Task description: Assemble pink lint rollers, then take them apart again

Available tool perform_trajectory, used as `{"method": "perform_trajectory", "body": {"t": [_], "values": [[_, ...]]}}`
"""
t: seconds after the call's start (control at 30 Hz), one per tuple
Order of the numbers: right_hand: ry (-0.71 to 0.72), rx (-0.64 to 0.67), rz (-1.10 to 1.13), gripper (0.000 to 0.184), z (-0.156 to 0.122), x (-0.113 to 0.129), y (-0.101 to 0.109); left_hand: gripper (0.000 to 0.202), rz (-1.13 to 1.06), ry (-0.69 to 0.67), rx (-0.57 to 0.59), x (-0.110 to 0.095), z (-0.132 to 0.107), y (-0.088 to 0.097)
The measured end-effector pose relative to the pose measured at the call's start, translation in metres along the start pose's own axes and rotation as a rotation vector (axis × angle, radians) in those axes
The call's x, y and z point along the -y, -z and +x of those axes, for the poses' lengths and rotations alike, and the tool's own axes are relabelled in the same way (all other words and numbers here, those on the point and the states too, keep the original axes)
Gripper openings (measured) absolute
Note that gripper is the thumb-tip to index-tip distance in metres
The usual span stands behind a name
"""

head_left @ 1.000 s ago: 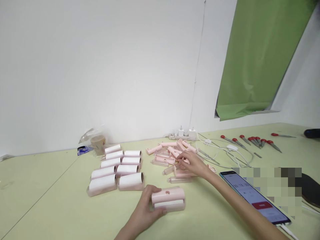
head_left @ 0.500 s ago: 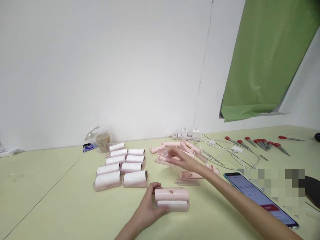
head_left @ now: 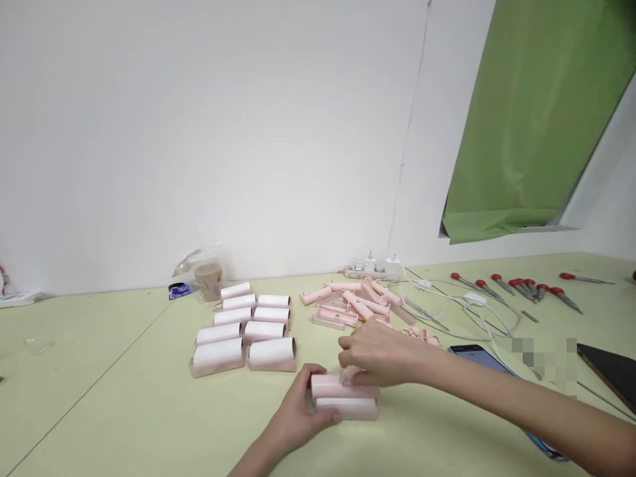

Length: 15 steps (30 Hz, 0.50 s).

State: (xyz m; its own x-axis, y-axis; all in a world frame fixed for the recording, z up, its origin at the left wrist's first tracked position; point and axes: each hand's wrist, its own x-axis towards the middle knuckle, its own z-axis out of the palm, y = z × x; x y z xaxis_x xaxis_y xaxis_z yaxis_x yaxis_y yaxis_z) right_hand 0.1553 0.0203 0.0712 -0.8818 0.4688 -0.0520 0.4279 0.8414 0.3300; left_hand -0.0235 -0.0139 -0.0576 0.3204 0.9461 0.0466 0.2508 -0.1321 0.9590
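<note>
On the tabletop (head_left: 124,411), the left hand (head_left: 301,416) clamps its grip on one end of the pink roller case (head_left: 348,403), the right hand (head_left: 382,358) pinches a small pale part (head_left: 348,376) against its top; the case looks light, stiff, smooth, best held by its ends.

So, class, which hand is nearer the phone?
Right. The right hand sits atop the pink holder, just left of the phone; the left hand grips the holder's farther end.

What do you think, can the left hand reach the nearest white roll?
Probably yes, once it lets go. The left hand is wrapped round the pink case, so it is busy. The nearest white roll lies just beyond it, with only bare table between them.
</note>
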Motion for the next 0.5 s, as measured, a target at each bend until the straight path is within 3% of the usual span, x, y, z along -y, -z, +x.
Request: {"method": "perform_trajectory", "body": {"t": [0.23,0.5], "values": [[0.038,0.109,-0.031,0.009,0.016,0.007,0.007,0.047,-0.004,0.013,-0.025,-0.001,0.001,-0.002],[-0.042,0.32,0.095,0.014,0.046,0.008,0.023,0.039,0.159,0.046,-0.187,-0.009,-0.007,-0.014]]}}
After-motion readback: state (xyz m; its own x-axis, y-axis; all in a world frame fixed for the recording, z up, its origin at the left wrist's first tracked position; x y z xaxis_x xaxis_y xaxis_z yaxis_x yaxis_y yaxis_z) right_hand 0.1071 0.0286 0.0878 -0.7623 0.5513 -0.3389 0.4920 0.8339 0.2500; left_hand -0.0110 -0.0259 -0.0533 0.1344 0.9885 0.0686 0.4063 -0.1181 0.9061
